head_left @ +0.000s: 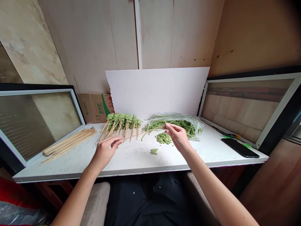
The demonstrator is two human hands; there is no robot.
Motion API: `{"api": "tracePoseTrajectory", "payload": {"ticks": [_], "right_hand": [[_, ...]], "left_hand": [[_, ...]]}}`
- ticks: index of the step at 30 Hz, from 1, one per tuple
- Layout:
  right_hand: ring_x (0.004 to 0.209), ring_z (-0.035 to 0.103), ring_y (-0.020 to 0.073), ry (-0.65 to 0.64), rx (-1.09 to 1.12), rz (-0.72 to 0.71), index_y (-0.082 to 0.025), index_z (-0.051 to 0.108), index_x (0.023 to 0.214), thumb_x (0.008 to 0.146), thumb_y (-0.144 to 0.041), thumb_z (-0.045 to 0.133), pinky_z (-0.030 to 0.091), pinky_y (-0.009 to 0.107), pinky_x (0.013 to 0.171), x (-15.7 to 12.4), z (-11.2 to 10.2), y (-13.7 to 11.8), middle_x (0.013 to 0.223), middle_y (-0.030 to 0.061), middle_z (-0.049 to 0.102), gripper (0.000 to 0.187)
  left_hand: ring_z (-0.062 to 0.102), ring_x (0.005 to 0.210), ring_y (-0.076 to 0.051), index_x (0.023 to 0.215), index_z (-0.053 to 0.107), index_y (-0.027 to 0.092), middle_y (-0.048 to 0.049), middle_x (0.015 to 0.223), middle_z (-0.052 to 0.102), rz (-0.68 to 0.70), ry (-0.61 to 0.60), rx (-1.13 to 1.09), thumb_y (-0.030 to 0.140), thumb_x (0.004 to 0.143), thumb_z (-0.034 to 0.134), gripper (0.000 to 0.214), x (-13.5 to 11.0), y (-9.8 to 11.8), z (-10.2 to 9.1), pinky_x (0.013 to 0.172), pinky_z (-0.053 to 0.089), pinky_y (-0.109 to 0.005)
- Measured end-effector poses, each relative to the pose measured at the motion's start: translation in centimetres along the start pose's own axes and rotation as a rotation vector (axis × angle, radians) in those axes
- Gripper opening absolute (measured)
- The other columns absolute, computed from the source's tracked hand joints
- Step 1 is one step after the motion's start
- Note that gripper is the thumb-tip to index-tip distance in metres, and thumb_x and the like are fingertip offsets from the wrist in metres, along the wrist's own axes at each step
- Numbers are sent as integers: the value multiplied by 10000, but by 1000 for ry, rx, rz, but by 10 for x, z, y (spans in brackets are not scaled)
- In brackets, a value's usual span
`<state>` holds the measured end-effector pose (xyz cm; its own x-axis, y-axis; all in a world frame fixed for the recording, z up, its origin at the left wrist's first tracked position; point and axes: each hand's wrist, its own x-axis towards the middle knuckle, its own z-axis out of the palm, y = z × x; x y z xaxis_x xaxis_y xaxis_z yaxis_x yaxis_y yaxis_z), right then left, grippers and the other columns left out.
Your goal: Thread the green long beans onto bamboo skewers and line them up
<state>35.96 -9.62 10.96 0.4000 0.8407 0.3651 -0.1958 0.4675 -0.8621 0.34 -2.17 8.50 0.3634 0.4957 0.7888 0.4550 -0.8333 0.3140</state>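
1. Skewer (pixel 144 133), head view: spans the gap between the hands, slanting upward to the right, above the tabletop (pixel 131 160).
2. Left hand (pixel 107 149): thumb and fingers pinch the skewer's lower end.
3. Right hand (pixel 177 135): thumb and forefinger pinch at its upper end; a bit of green shows there, too small to tell whether gripped as well.
4. Short bean pieces (pixel 154 151) lie between the hands, nearer the table edge; a bean pile (pixel 164 138) sits just beside the right hand.
5. Materials: skewer thin, straight, tan, wood-like. Similar loose skewers (pixel 70 142) form a flat heap at far left.
6. Loaded skewers (pixel 123 119): bumpy green stacks, bare sticks pointing toward the person.
7. Long beans (pixel 160 124): slender, curving, partly under a crinkled clear plastic bag (pixel 196 124).
8. Tabletop: smooth, white, flecked with small dark specks.
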Motion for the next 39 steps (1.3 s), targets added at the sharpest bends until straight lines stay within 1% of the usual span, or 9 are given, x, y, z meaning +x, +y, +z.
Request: {"api": "tracePoseTrajectory", "payload": {"ticks": [2, 4, 9, 14, 19, 24, 27, 33, 39], "right_hand": [[900, 696, 221, 23, -8, -8, -246, 877, 875, 636, -527, 1006, 547, 369, 827, 0, 1, 0, 893, 71, 797, 391], [911, 695, 226, 30, -26, -22, -251, 869, 867, 648, -546, 994, 536, 368, 812, 0, 2, 2, 906, 71, 797, 388], [896, 679, 216, 55, -87, -93, -259, 854, 873, 713, -558, 949, 511, 359, 795, -3, 3, 8, 917, 59, 788, 352], [893, 670, 218, 84, -66, -118, -248, 847, 860, 699, -532, 959, 519, 378, 849, -7, 7, 12, 907, 57, 789, 346], [929, 683, 229, 88, -39, -140, -246, 849, 885, 725, -520, 949, 531, 395, 892, -11, 11, 18, 947, 65, 797, 333], [975, 694, 253, 102, -82, -173, -256, 837, 879, 750, -542, 922, 532, 409, 902, -16, 15, 17, 977, 70, 797, 325], [943, 683, 253, 90, -121, -180, -259, 820, 848, 764, -568, 903, 528, 401, 859, -22, 21, 19, 964, 67, 782, 331], [885, 651, 239, 18, -130, -144, -261, 821, 806, 779, -560, 899, 514, 381, 798, -35, 35, 35, 907, 64, 740, 310], [867, 640, 230, 6, -101, -118, -260, 827, 804, 758, -534, 921, 506, 364, 762, -37, 37, 38, 920, 64, 736, 293]], "left_hand": [[692, 662, -149, 997, 810, 214, -18, 831, 790, -2, 32, 14, 325, 1008, 689, 165, -2, -1, 1, 673, 542, -261], [695, 645, -145, 953, 795, 216, -14, 831, 793, 16, 54, 30, 275, 1014, 650, 168, -4, -2, 3, 655, 543, -256], [741, 733, -159, 956, 763, 213, -16, 845, 796, 76, 66, 57, 135, 991, 538, 241, -8, 0, 10, 721, 573, -251], [732, 737, -158, 954, 736, 205, -7, 790, 752, 76, 53, 82, 62, 943, 475, 298, -11, -2, 14, 727, 565, -244], [723, 731, -160, 937, 733, 207, -10, 774, 739, 49, 45, 77, 70, 929, 479, 289, -12, -3, 15, 736, 568, -246], [715, 720, -167, 927, 737, 214, -18, 769, 738, 9, 25, 48, 79, 928, 470, 299, -14, -1, 20, 730, 573, -255], [708, 711, -174, 916, 739, 216, -20, 757, 733, -3, 18, 32, 99, 945, 487, 280, -14, 4, 23, 720, 568, -263], [688, 673, -172, 893, 747, 214, -21, 732, 720, -13, 10, -14, 136, 975, 502, 270, -13, 17, 25, 687, 558, -262], [688, 649, -172, 885, 755, 215, -12, 696, 719, -65, -17, -45, 166, 977, 524, 253, -14, 19, 30, 672, 553, -261]]}}
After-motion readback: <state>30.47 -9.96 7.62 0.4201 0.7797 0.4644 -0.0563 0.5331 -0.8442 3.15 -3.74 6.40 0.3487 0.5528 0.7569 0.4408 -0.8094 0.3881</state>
